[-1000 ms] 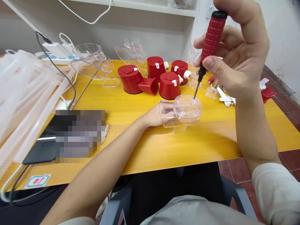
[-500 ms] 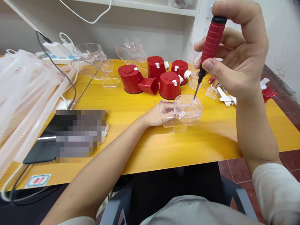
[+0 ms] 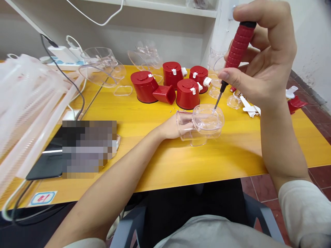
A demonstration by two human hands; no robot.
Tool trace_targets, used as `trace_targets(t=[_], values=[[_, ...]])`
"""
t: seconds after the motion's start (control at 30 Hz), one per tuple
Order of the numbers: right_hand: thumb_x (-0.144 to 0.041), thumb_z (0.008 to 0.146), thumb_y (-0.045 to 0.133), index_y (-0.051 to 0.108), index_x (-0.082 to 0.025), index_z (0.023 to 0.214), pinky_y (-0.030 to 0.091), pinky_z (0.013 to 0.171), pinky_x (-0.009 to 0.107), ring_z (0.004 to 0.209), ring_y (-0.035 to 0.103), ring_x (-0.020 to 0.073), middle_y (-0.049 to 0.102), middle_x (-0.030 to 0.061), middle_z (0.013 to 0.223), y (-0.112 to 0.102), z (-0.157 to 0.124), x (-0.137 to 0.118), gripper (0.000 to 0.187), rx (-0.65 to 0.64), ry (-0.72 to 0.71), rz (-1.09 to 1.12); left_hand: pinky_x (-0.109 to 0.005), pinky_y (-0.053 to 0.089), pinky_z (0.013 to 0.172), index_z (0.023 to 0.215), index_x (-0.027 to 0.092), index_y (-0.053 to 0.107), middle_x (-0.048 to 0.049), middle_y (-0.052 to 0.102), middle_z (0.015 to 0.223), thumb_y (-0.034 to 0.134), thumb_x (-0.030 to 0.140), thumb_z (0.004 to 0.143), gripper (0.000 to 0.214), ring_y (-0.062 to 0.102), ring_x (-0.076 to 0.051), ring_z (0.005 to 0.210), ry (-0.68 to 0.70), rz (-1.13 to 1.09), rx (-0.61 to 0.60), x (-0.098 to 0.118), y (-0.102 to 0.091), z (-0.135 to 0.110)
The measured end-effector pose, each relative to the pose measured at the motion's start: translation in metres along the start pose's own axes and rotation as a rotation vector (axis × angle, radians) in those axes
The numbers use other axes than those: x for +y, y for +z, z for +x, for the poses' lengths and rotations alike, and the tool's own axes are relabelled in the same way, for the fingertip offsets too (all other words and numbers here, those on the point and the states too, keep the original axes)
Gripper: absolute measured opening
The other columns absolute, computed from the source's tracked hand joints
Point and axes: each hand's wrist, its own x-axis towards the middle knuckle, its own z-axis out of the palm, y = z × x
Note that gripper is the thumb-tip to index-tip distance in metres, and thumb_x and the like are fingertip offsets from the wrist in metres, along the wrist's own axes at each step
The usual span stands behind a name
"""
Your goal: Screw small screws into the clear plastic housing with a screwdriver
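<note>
Fingers of my right hand (image 3: pixel 270 15) close firmly around the ribbed red handle of a precision screwdriver (image 3: pixel 239 44), with my thumb pressed along its side. Its thin steel shaft (image 3: pixel 218 100) reaches down to the clear plastic housing (image 3: pixel 207 120). My left hand (image 3: pixel 172 129) sits inside that smooth, transparent housing, fingers curled against its wall, steadying it on its side on the yellow wood-grain counter (image 3: pixel 232 158). Just beyond stand glossy red cylindrical canisters (image 3: pixel 187 93) with white clips, and tiny metal screws (image 3: pixel 172 111) lie near them.
</note>
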Motion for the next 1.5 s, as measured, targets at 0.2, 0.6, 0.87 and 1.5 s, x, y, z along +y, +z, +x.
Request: trace_targets(t=[0.2,0.6,0.87,1.5], values=[[-0.037,0.112,0.067,0.077,-0.033,0.153,0.081,0.094,0.02,0.124,0.085,0.0104,0.081,-0.0051,0.136,-0.005,-0.001,0.006,0.043,-0.033,0.024,0.147,-0.047,0.072,0.116,0.142,0.019,0.094,-0.0202,0.09,0.148,0.093,0.072,0.1,0.067,0.086,-0.042,0.139,0.011,-0.013,0.008,-0.004,0.001,0.0],[-0.051,0.114,0.067,0.079,-0.034,0.151,0.081,0.088,0.018,0.119,0.084,0.0101,0.081,-0.0059,0.137,-0.008,0.003,0.008,0.043,-0.031,-0.009,0.094,-0.055,0.067,0.127,0.144,0.017,0.093,-0.0219,0.086,0.156,0.093,0.076,0.1,0.074,0.081,-0.047,0.149,-0.028,-0.003,-0.004,0.001,0.001,-0.001],[-0.043,0.11,0.078,0.085,-0.04,0.14,0.071,0.092,0.001,0.116,0.072,0.0017,0.079,-0.0109,0.139,-0.003,0.003,0.002,0.03,0.038,-0.008,0.058,-0.05,0.068,0.125,0.144,0.018,0.094,-0.0197,0.088,0.152,0.093,0.077,0.099,0.074,0.084,-0.043,0.143,-0.033,0.046,0.032,0.006,0.002,-0.001],[-0.032,0.109,0.075,0.082,-0.045,0.146,0.065,0.091,-0.003,0.105,0.067,-0.0057,0.076,-0.0184,0.147,0.0,0.004,0.013,0.04,0.048,-0.096,0.108,-0.051,0.069,0.124,0.139,0.017,0.095,-0.0193,0.088,0.153,0.085,0.073,0.105,0.066,0.086,-0.041,0.138,-0.014,0.106,0.014,0.004,0.0,-0.001]])
